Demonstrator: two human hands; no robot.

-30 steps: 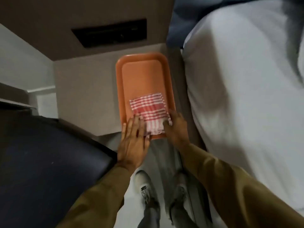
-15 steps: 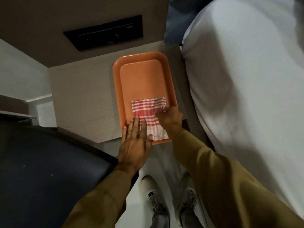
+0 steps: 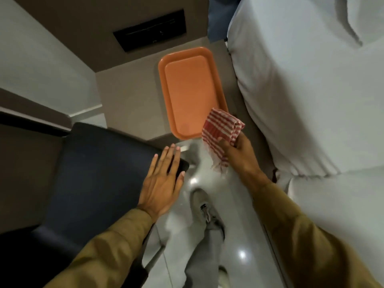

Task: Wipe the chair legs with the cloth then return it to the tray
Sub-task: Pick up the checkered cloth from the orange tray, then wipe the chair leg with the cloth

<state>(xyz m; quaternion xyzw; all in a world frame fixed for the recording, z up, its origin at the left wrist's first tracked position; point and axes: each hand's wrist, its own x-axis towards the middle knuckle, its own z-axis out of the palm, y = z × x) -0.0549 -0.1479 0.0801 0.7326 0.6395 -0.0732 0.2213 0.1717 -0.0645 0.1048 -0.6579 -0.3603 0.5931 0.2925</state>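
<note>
Dark chair seat (image 3: pixel 99 179), lower left: left hand (image 3: pixel 163 181) flat on its corner, fingers spread, grip empty. Orange tray (image 3: pixel 193 92), centre frame, bare. Right hand (image 3: pixel 239 152) grip pinched around red-and-white striped cloth (image 3: pixel 220 134), bunched, hanging just beyond tray's lower right corner.
</note>
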